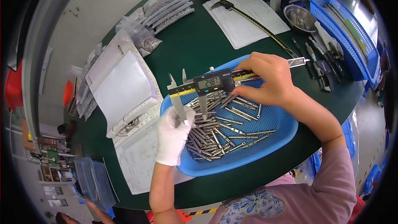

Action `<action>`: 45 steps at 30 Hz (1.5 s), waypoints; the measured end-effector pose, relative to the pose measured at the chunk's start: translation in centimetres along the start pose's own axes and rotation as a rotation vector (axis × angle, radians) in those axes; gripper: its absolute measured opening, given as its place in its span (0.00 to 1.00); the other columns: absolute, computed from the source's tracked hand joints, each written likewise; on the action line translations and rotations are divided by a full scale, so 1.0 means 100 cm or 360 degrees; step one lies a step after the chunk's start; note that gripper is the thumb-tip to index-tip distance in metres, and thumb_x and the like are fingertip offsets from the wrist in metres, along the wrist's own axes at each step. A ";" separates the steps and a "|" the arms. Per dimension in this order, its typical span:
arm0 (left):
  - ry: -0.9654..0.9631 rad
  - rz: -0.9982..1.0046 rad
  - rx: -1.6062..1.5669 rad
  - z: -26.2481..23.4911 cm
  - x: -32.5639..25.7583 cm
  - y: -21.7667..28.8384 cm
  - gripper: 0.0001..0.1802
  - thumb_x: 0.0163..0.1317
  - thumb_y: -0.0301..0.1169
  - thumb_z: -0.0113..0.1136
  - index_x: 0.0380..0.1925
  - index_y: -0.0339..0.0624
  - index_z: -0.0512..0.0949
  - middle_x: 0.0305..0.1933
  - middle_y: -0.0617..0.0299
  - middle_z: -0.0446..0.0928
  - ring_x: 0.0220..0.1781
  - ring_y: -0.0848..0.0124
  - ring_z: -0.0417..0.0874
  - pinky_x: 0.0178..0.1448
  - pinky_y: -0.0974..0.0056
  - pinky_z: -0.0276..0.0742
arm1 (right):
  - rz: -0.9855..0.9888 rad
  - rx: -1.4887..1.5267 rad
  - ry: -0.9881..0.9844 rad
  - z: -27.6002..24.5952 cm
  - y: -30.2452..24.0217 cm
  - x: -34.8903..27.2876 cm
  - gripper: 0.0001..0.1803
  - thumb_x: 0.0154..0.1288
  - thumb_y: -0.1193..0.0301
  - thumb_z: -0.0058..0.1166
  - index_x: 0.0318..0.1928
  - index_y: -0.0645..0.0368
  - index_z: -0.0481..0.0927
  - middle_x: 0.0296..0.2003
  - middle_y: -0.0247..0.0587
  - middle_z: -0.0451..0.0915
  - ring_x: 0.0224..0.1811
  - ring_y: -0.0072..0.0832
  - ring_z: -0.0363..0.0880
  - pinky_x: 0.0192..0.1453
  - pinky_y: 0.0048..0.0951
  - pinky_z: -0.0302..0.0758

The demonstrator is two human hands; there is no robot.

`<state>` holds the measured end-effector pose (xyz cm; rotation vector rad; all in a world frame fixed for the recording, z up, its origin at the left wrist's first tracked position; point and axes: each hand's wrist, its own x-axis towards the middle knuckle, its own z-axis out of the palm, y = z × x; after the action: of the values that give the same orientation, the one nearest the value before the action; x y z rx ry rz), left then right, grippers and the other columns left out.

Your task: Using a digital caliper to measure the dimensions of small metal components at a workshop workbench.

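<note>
My right hand [271, 81], bare, is closed around the beam of a digital caliper [215, 82], thumb near its slide. The caliper lies level above a blue perforated basket [244, 164], its lit display facing up and its jaws apart, pointing toward me. At the jaws' tips my left hand [171, 137], in a white glove, has its fingers pinched together. Whatever they hold is hidden by the glove and the jaws. Below lie many slim metal pins [238, 113], some with holes or slots, heaped loosely toward the basket's left side.
An open ring binder [124, 83] lies left of the basket, with bags of metal parts [166, 8] behind. Another caliper [257, 23] rests on paper sheets [232, 29]. To the right are micrometers [321, 68], a metal bowl [299, 18] and a blue basket [348, 29]. Another person's arm [97, 211] shows lower left.
</note>
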<state>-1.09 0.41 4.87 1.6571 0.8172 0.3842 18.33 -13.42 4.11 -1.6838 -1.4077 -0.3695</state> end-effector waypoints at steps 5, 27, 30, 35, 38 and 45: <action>0.0313 0.0149 -0.0944 -0.007 -0.004 -0.010 0.05 0.58 0.26 0.53 0.34 0.37 0.71 0.27 0.65 0.71 0.29 0.79 0.71 0.36 0.74 0.69 | -0.0229 0.0188 -0.0022 -0.004 0.004 -0.001 0.20 0.36 0.58 0.66 0.26 0.57 0.76 0.17 0.35 0.70 0.16 0.31 0.69 0.18 0.26 0.62; 0.0385 0.0312 -0.1348 -0.009 -0.011 -0.014 0.04 0.55 0.21 0.54 0.31 0.37 0.72 0.27 0.61 0.73 0.28 0.75 0.74 0.36 0.71 0.72 | -0.0376 0.0162 -0.0427 -0.005 0.002 0.002 0.19 0.36 0.59 0.64 0.26 0.58 0.75 0.15 0.33 0.66 0.13 0.31 0.66 0.15 0.28 0.58; 0.0356 0.0336 -0.1358 -0.010 -0.011 -0.015 0.04 0.55 0.21 0.54 0.31 0.37 0.72 0.28 0.61 0.73 0.28 0.75 0.74 0.36 0.71 0.72 | -0.0378 0.0158 -0.0423 -0.005 0.002 0.001 0.19 0.36 0.59 0.64 0.25 0.58 0.75 0.15 0.33 0.66 0.13 0.31 0.65 0.15 0.28 0.58; 0.0352 0.0359 -0.1367 -0.010 -0.011 -0.016 0.03 0.55 0.21 0.54 0.31 0.37 0.72 0.28 0.61 0.73 0.28 0.75 0.74 0.36 0.71 0.72 | -0.0383 0.0168 -0.0420 -0.005 0.002 0.002 0.19 0.36 0.59 0.64 0.25 0.58 0.75 0.15 0.33 0.66 0.13 0.31 0.65 0.15 0.27 0.58; 0.0357 0.0377 -0.1357 -0.010 -0.012 -0.016 0.03 0.55 0.21 0.54 0.30 0.37 0.72 0.28 0.61 0.73 0.28 0.75 0.74 0.35 0.71 0.72 | -0.0388 0.0168 -0.0415 -0.005 0.002 0.002 0.19 0.36 0.59 0.64 0.25 0.58 0.75 0.15 0.33 0.66 0.13 0.31 0.65 0.15 0.27 0.59; 0.0369 0.0377 -0.1315 -0.009 -0.013 -0.014 0.03 0.55 0.21 0.53 0.30 0.38 0.71 0.28 0.62 0.73 0.29 0.76 0.73 0.36 0.70 0.72 | -0.0386 0.0178 -0.0423 -0.005 0.002 0.000 0.19 0.36 0.58 0.63 0.25 0.58 0.75 0.15 0.34 0.66 0.13 0.31 0.66 0.15 0.28 0.59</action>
<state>-3.04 0.28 3.97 0.9352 0.5123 0.9507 18.67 -13.78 4.35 -1.5158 -1.8029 -0.2005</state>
